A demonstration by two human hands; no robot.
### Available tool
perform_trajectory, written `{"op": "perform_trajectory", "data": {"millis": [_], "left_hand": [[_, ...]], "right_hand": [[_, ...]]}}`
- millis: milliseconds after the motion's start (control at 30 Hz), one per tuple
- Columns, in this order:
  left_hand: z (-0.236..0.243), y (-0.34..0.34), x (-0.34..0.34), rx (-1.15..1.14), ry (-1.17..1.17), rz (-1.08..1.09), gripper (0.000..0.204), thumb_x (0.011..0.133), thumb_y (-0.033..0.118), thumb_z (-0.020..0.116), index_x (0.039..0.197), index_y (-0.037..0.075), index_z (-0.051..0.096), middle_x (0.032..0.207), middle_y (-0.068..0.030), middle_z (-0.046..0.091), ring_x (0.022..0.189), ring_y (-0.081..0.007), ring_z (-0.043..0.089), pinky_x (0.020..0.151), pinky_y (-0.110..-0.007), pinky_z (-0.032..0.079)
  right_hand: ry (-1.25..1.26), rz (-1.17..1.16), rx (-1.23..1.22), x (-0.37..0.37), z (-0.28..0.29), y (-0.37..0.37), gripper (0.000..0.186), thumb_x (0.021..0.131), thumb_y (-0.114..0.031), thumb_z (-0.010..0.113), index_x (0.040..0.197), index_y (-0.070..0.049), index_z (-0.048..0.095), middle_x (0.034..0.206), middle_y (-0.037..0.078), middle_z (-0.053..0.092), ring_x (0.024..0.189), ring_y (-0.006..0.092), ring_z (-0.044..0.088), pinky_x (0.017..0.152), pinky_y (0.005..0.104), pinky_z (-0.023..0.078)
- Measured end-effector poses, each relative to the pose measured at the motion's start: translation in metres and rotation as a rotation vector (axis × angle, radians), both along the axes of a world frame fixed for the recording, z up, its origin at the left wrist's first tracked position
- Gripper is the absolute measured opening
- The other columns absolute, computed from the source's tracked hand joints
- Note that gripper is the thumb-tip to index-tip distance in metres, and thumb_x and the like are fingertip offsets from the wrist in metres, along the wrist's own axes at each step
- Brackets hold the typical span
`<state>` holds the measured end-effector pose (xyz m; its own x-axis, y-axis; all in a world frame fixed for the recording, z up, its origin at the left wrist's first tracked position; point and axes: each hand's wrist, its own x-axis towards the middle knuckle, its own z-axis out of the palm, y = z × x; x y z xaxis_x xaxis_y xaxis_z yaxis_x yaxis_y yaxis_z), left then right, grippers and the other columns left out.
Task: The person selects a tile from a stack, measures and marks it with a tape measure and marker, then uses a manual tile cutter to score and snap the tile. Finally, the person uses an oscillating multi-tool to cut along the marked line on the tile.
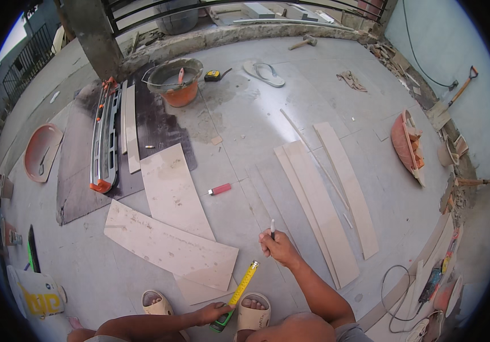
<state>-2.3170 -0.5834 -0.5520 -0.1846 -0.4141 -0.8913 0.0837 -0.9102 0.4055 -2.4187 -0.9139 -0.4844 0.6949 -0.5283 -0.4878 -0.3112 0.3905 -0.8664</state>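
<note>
Head view: left hand (215, 314) is gripping tape measure (221, 325), bottom centre, yellow blade (244, 283) slanting up and right. Right hand (279, 248) is clasping upright pen (273, 226), lower centre. Beige tiles (171, 242) are overlapping, left of centre; tile strips (326, 216) are lying right.

The head camera faces the floor (234, 142) below

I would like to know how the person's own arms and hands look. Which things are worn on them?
The left hand and right hand are bare, with no gloves. Both forearms are uncovered, and I see no watch or bracelet. Grey cloth shows near the right elbow at the lower edge, perhaps a short sleeve.
</note>
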Motion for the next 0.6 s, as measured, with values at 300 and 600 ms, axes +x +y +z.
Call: {"op": "perform_trajectory", "data": {"millis": [300, 600], "left_hand": [[0.031, -0.090, 0.014, -0.084, 0.040, 0.155, 0.069, 0.087, 0.053, 0.068, 0.123, -0.004, 0.054, 0.102, -0.0077, 0.063, 0.091, -0.0141, 0.059, 0.079, -0.029, 0.049], [0.047, -0.155, -0.007, -0.231, -0.102, 0.294, 0.068, 0.090, 0.059, 0.060, 0.116, -0.003, 0.058, 0.106, -0.0120, 0.063, 0.098, -0.0180, 0.060, 0.084, -0.032, 0.050]], "right_hand": [[0.076, 0.220, -0.155, -0.049, 0.001, 0.040, 0.043, 0.092, -0.037, 0.068, 0.114, -0.001, 0.061, 0.084, 0.000, 0.061, 0.079, 0.0086, 0.053, 0.071, 0.0262, 0.044], [0.155, 0.287, 0.005, -0.064, 0.022, 0.078, 0.065, 0.083, -0.049, 0.074, 0.124, 0.000, 0.059, 0.106, 0.013, 0.067, 0.099, 0.0208, 0.062, 0.089, 0.0331, 0.047]]}}
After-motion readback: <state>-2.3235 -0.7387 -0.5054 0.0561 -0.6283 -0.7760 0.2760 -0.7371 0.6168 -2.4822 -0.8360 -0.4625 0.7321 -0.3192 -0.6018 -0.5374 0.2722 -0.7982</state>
